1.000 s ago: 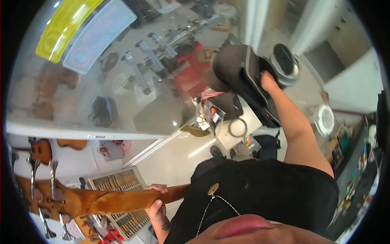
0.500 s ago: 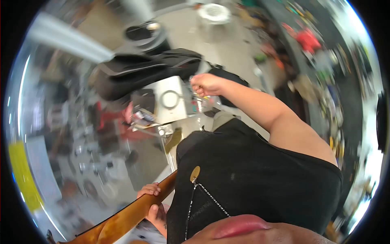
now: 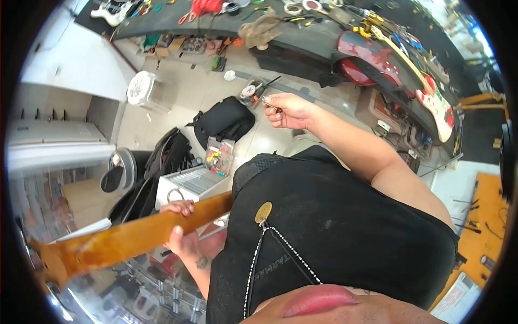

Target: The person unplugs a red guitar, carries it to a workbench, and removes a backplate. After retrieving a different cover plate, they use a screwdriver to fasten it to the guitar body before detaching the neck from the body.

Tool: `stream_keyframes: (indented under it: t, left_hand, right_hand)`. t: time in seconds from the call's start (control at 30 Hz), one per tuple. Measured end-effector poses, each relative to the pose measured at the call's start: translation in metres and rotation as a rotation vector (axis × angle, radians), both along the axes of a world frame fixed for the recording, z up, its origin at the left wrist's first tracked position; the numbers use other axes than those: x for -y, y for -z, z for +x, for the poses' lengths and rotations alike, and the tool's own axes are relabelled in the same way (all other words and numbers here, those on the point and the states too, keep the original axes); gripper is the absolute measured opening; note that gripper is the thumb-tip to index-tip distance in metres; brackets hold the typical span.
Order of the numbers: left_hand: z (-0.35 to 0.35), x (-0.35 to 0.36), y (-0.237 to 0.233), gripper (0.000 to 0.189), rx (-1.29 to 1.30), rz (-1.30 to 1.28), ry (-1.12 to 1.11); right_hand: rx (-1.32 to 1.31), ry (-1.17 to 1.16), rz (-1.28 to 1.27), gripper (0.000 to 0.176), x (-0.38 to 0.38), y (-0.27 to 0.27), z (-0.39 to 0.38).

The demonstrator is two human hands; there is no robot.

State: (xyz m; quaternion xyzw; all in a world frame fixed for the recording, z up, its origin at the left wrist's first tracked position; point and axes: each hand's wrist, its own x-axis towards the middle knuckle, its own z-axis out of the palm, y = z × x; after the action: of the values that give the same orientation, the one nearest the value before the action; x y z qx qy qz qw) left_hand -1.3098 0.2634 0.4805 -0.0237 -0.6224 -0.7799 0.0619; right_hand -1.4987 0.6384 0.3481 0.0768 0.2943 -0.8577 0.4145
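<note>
My left hand (image 3: 182, 233) is closed round the neck of a guitar (image 3: 127, 240), whose brown wooden back faces up. The headstock (image 3: 47, 263) with its metal tuners points to the far left; the other end passes behind my black top, so the guitar's body is hidden. Out in front of me, my right hand (image 3: 291, 110) is closed in a pinch on a small metallic piece (image 3: 274, 107), too small to name for certain. Apart from that piece, my right hand touches nothing visible.
Ahead runs a dark workbench (image 3: 162, 22) with tools, a red guitar body (image 3: 372, 56) and a white-and-red electric guitar (image 3: 434, 110). A black backpack (image 3: 224, 120), a white stool (image 3: 143, 89) and a white case (image 3: 197, 181) stand lower. An orange board (image 3: 488, 227) is right.
My view has swung to the right, bringing the workbench across the top. The guitar neck now lies flatter across the view. Both hands keep their grips.
</note>
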Motion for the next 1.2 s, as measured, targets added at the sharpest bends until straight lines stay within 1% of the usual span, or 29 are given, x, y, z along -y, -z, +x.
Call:
stream_keyframes:
  t: [0.07, 0.17, 0.2, 0.23, 0.3, 0.43, 0.47, 0.57, 0.63, 0.67, 0.7, 0.77, 0.83, 0.87, 0.93, 0.97, 1.03, 1.07, 1.1, 1.13, 1.17, 1.2]
  left_hand:
    - [-0.034, -0.029, 0.003, 0.049, -0.031, 0.014, 0.086]
    - [-0.078, -0.084, 0.007, 0.05, -0.092, 0.017, 0.177]
    - [-0.089, -0.107, 0.005, 0.049, -0.098, 0.034, 0.187]
    - [-0.099, -0.125, 0.008, 0.049, -0.107, 0.038, 0.196]
    - [-0.117, -0.164, 0.015, 0.049, -0.129, 0.067, 0.202]
    - [-0.147, -0.244, 0.03, 0.046, -0.161, 0.085, 0.155]
    - [-0.154, -0.262, 0.034, 0.046, -0.17, 0.086, 0.159]
    - [-0.171, -0.306, 0.037, 0.046, -0.193, 0.071, 0.165]
    - [-0.187, -0.325, 0.039, 0.046, -0.221, 0.082, 0.227]
    - [-0.195, -0.332, 0.038, 0.047, -0.22, 0.054, 0.256]
    - [-0.204, -0.337, 0.037, 0.047, -0.218, 0.042, 0.28]
    - [-0.221, -0.344, 0.034, 0.047, -0.21, 0.042, 0.315]
    - [-0.241, -0.347, 0.032, 0.046, -0.206, 0.016, 0.363]
    - [-0.252, -0.348, 0.033, 0.046, -0.203, 0.013, 0.375]
    - [-0.277, -0.347, 0.035, 0.047, -0.199, 0.006, 0.398]
    - [-0.291, -0.345, 0.037, 0.047, -0.196, -0.005, 0.419]
    - [-0.316, -0.337, 0.041, 0.047, -0.171, 0.008, 0.433]
    - [-0.328, -0.331, 0.042, 0.048, -0.15, 0.008, 0.428]
    - [-0.341, -0.323, 0.043, 0.048, -0.142, 0.007, 0.436]
    - [-0.353, -0.316, 0.043, 0.048, -0.131, -0.004, 0.441]
    - [-0.361, -0.307, 0.043, 0.048, -0.116, -0.014, 0.443]
    - [-0.37, -0.298, 0.042, 0.048, -0.104, -0.031, 0.439]
  right_hand:
    - [-0.073, 0.083, -0.083, 0.022, -0.031, -0.023, 0.002]
    - [-0.158, 0.126, -0.075, 0.022, -0.091, -0.032, 0.0]
    - [-0.165, 0.157, -0.028, 0.022, -0.114, -0.029, -0.001]
    - [-0.168, 0.136, -0.03, 0.022, -0.136, -0.025, -0.001]
    - [-0.179, 0.19, 0.21, 0.021, -0.184, -0.013, -0.003]
    - [-0.116, 0.133, 0.266, 0.02, -0.273, 0.008, -0.005]
    - [-0.085, 0.166, 0.287, 0.02, -0.288, 0.01, -0.005]
    - [-0.067, 0.229, 0.312, 0.019, -0.319, 0.013, -0.022]
    - [-0.095, 0.22, 0.266, 0.019, -0.33, 0.018, -0.045]
    - [-0.127, 0.251, 0.383, 0.022, -0.328, 0.015, -0.055]
    - [-0.122, 0.274, 0.37, 0.022, -0.327, 0.024, -0.068]
    - [-0.348, 0.162, 0.832, 0.027, -0.326, 0.056, -0.108]
    - [-0.636, 0.118, 1.316, 0.033, -0.315, 0.073, -0.147]
    - [-0.619, 0.138, 1.318, 0.033, -0.31, 0.079, -0.165]
    - [-0.822, 0.043, 1.684, 0.033, -0.302, 0.091, -0.202]
    - [-0.804, 0.062, 1.679, 0.033, -0.301, 0.098, -0.223]
    - [-0.98, -0.196, 1.714, 0.027, -0.3, 0.117, -0.261]
    - [-0.973, -0.232, 1.711, 0.031, -0.301, 0.137, -0.281]
    - [-0.961, -0.232, 1.71, 0.031, -0.305, 0.146, -0.299]
    - [-0.982, -0.301, 1.77, 0.031, -0.309, 0.156, -0.313]
    - [-1.005, -0.377, 1.825, 0.031, -0.309, 0.165, -0.321]
    - [-0.999, -0.391, 1.818, 0.031, -0.307, 0.167, -0.324]
